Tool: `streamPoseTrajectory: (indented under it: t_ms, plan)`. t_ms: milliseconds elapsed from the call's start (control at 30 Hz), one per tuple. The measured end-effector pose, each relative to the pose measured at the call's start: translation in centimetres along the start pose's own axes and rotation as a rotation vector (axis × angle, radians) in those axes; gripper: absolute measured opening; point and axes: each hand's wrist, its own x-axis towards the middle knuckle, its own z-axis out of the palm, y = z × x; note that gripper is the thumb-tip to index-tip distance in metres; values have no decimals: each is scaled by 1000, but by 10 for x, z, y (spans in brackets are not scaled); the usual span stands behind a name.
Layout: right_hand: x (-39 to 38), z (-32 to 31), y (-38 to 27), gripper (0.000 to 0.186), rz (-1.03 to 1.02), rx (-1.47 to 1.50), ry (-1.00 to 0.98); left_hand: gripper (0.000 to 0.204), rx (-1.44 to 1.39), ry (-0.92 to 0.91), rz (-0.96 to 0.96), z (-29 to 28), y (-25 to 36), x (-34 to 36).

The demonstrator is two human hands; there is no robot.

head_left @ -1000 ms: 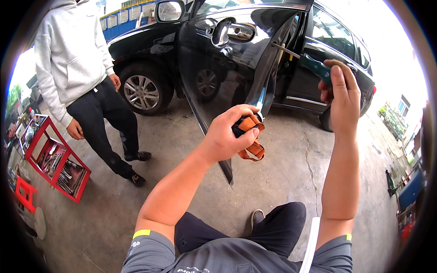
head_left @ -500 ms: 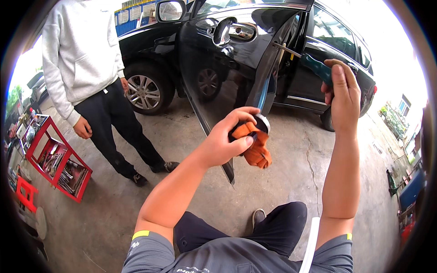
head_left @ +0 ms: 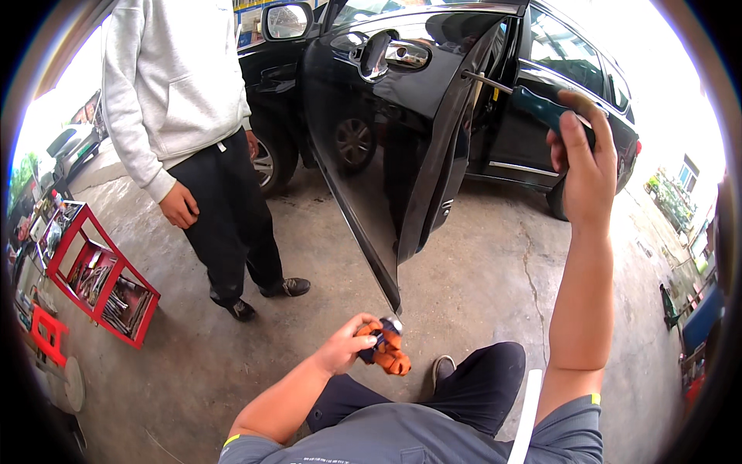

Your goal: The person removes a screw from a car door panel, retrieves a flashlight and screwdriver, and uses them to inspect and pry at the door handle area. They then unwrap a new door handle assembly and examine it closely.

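Note:
My right hand point(head_left: 585, 147) is closed on the dark green handle of a screwdriver point(head_left: 537, 107). Its metal shaft reaches left to the rear edge of an open black car door point(head_left: 363, 139); where the tip ends inside the edge is hidden. Low in front of my body, my left hand point(head_left: 344, 345) grips a bunched orange cloth point(head_left: 390, 357) with dark parts. Something with a small silvery round end sticks up from the bundle, its kind unclear. On the door's outer face, the chrome handle point(head_left: 375, 58) stands out from its recess.
A person in a light grey hoodie point(head_left: 182, 85) stands left of the door, arms hanging. Further left are a red tool cart point(head_left: 127, 305) with tools on its shelves and a red stool point(head_left: 48, 334). The black car body point(head_left: 525, 151) lies behind the door.
My left hand has dropped from beside the door's edge toward my lap with the orange cloth bundle. The blue streak along the door edge is gone. The person has shifted right.

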Motion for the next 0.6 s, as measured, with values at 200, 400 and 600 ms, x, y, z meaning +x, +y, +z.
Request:
streamPoseTrajectory:
  t_ms: [200,400,600]
  plan:
    - [0,-4,-2,43,195,-136,-16,35,-225,164,-233,-23,-34,-44]
    - [-1,0,5,43,27,-102,40,30,-347,278,-251,-24,-54,-59]
    - [-3,-1,2,42,147,-88,28,28,-296,285,-239,-33,-63,-62]
